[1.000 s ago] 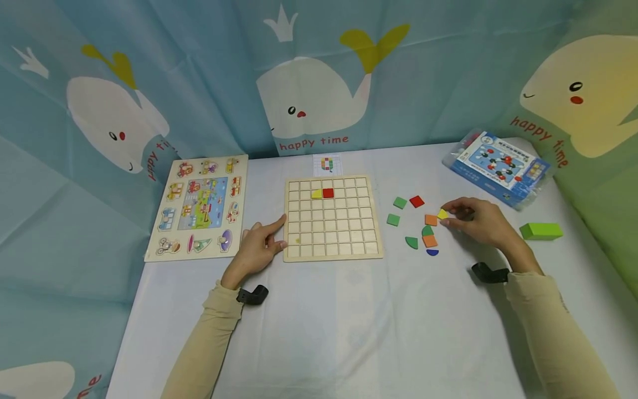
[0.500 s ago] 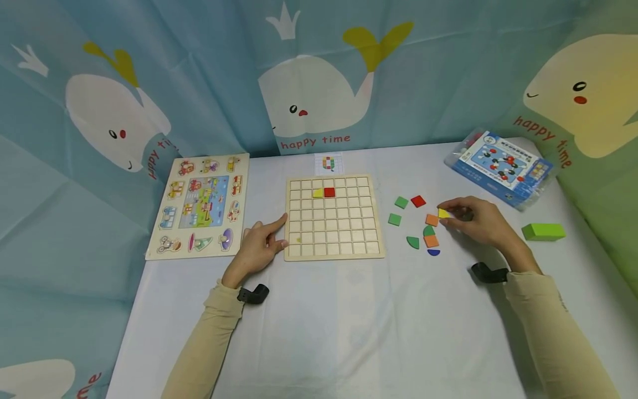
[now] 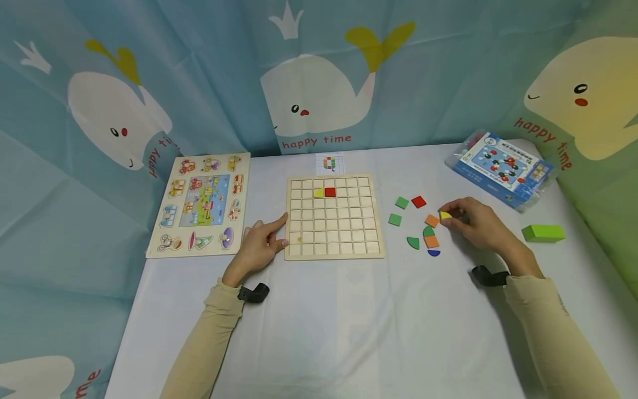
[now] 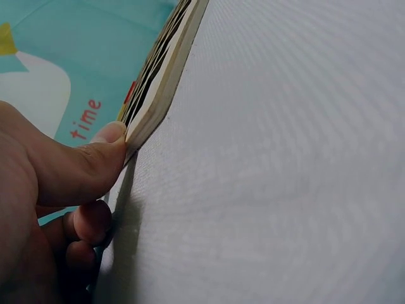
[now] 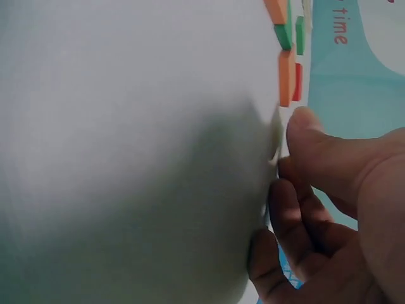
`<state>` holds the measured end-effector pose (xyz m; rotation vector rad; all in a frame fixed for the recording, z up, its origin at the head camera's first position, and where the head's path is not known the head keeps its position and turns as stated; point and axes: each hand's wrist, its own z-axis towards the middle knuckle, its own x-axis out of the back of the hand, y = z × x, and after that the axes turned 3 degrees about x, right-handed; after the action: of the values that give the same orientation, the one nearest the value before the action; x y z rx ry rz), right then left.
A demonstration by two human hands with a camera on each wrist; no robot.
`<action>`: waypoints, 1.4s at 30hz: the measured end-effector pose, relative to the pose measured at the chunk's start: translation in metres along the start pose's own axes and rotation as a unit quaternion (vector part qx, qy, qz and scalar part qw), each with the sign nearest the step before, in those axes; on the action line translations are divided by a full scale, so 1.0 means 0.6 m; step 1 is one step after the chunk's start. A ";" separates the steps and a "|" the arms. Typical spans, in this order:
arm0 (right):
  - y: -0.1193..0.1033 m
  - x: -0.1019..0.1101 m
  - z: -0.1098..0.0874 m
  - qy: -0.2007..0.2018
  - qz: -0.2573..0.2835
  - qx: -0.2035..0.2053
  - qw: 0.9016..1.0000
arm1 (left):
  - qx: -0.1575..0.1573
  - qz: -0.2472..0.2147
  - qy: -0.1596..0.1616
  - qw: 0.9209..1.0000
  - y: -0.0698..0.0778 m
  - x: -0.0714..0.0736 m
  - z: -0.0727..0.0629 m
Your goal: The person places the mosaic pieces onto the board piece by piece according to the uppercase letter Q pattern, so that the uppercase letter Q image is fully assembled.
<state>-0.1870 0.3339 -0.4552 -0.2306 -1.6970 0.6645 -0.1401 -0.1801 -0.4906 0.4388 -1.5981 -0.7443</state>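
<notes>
In the head view my right hand [image 3: 468, 220] pinches a small yellow tile [image 3: 445, 215] between thumb and fingertips, low over the table beside an orange square tile [image 3: 432, 221]. In the right wrist view the thumb and fingers mostly hide the yellow tile. My left hand [image 3: 259, 246] rests at the left edge of a wooden grid board [image 3: 336, 257], index finger and thumb spread apart along it. In the left wrist view the thumb [image 4: 95, 161] presses against the board's corner [image 4: 152, 117]. On the grid sit a yellow tile [image 3: 319, 193] and a red square tile [image 3: 330, 192], side by side.
Around the right hand lie loose green, red, orange and blue tiles, among them a blue half-round [image 3: 434, 252]. A pattern card [image 3: 329, 164] lies behind the board. Left is a picture puzzle [image 3: 198, 205]; right are a boxed set [image 3: 502, 166] and a green block [image 3: 544, 233].
The yellow tile has turned in my right hand's fingers, and the orange square beside it has twisted slightly. My left hand stays at the board's edge. The head view has shifted a little.
</notes>
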 end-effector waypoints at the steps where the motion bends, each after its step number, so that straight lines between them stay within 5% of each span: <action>1: -0.001 0.001 0.000 0.000 0.001 -0.003 1.000 | 0.000 0.000 0.001 1.000 0.000 0.000 -0.001; 11: 0.001 -0.005 0.010 0.069 0.032 0.009 0.997 | 0.003 -0.006 0.000 1.000 -0.003 -0.001 -0.002; 20: -0.021 -0.019 0.040 0.161 0.079 0.041 0.983 | 0.000 -0.009 0.005 1.000 -0.004 0.000 -0.001; 31: -0.055 -0.033 0.076 0.129 0.111 0.025 0.985 | -0.004 -0.003 0.004 1.000 -0.005 -0.002 0.002; 42: -0.097 -0.060 0.123 0.144 0.171 0.051 0.973 | -0.001 0.000 0.005 1.000 -0.008 -0.003 0.003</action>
<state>-0.2364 0.2463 -0.4606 -0.5292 -1.3517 0.9240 -0.1425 -0.1816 -0.4953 0.4399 -1.5888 -0.7421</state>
